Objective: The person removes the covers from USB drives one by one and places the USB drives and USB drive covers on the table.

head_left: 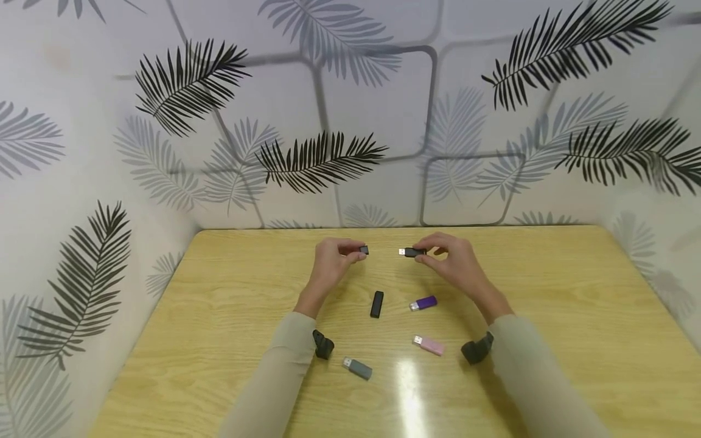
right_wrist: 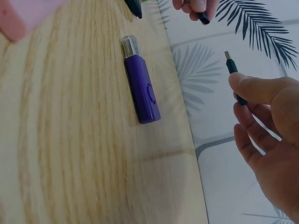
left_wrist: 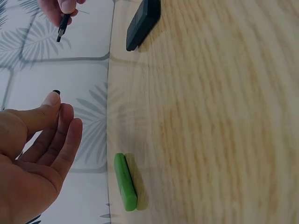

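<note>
My left hand [head_left: 330,261] pinches a small black cap [head_left: 364,249] between thumb and fingers above the far part of the table. Facing it, my right hand [head_left: 453,258] grips a black USB flash drive [head_left: 412,252], its metal plug bare and pointing left toward the cap. A gap separates the two pieces. In the right wrist view the drive [right_wrist: 232,66] shows between thumb and fingertips. Nearest below the hands lie a black capped USB stick [head_left: 376,304] and a purple USB flash drive [head_left: 423,303].
Closer to me on the wooden table [head_left: 219,340] lie a pink USB flash drive [head_left: 429,345] and a grey one [head_left: 358,368]. A green stick [left_wrist: 125,182] shows in the left wrist view. A patterned cloth [head_left: 378,109] rises behind the table's far edge.
</note>
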A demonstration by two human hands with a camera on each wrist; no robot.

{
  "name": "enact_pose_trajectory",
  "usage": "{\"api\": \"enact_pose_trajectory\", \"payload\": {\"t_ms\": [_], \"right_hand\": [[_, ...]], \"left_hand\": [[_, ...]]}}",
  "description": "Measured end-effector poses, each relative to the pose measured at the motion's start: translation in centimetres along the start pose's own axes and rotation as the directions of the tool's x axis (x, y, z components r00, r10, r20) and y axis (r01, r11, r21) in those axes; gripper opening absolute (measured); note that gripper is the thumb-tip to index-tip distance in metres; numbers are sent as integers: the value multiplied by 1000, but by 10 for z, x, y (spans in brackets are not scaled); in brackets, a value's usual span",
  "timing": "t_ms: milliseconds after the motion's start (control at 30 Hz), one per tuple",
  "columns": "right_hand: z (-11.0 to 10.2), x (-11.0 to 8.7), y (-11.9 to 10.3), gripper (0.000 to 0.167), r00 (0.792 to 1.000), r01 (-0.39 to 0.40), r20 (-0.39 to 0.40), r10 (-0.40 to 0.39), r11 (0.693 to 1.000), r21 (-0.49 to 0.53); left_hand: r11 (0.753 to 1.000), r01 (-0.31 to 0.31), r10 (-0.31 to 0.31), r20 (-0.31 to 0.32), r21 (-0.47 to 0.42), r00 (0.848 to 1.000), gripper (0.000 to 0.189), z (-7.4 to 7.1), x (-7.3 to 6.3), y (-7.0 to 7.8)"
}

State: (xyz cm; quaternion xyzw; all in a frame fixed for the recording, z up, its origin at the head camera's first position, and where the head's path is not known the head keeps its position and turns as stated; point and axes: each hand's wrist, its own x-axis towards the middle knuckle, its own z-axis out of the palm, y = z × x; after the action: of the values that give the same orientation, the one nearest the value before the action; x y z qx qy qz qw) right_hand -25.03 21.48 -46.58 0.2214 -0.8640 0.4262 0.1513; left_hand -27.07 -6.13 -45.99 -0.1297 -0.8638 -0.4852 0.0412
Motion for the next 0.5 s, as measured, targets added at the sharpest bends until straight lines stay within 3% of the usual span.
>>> {"api": "enact_pose_trajectory", "payload": {"t_ms": [300,500], "right_hand": [[9,9,11,19,999,-40,32,39,999,4],[13,17,15,17,992,-109,62,110,994,-18]], "left_hand": [[1000,4,-4,21,11,1000,20,6,10,-4],[999,2,-4,41,39,999,20,14,19,-4]]}}
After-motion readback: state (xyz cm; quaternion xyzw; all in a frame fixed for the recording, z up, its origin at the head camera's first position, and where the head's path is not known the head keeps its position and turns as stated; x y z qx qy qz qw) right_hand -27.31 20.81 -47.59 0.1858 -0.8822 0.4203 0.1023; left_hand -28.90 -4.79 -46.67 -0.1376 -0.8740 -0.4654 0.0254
